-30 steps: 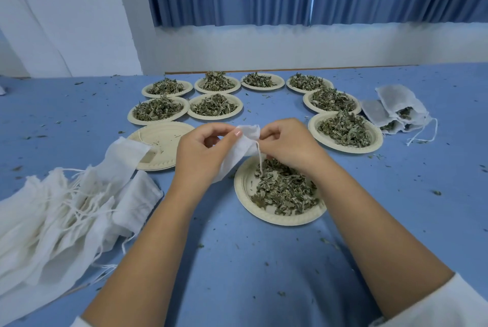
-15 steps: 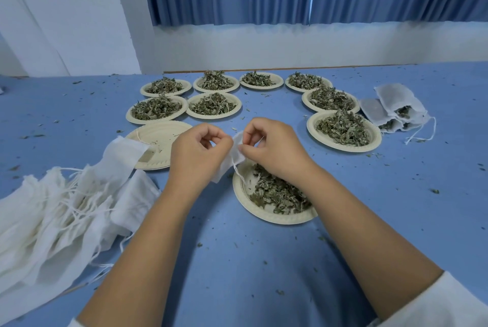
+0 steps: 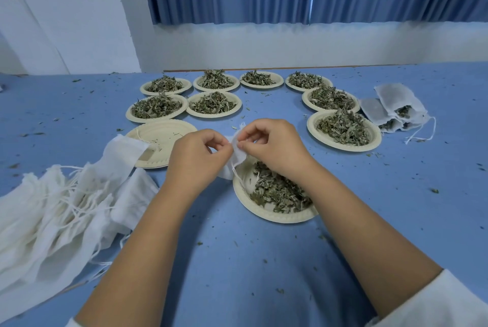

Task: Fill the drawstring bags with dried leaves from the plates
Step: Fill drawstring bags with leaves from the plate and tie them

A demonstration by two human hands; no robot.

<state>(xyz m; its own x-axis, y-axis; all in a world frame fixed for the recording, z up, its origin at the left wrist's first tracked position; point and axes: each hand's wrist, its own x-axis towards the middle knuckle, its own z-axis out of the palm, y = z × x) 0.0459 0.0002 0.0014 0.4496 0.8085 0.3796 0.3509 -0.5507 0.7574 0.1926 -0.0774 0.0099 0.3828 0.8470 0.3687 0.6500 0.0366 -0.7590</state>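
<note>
Drawstring bag point(image 3: 238, 154) sits over the far-left rim of the near plate point(image 3: 277, 218) of dried leaves point(image 3: 277, 189). My left hand point(image 3: 196, 159) and right hand point(image 3: 273, 145) each pinch its mouth hem. I judge it limp and feather-light, best held there.

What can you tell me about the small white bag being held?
The bag is small and white, made of thin gauzy cloth, crumpled and apparently empty. The left hand and right hand both pinch its top edge, holding it just above the near plate of leaves. Its thin string dangles toward the plate.
</note>
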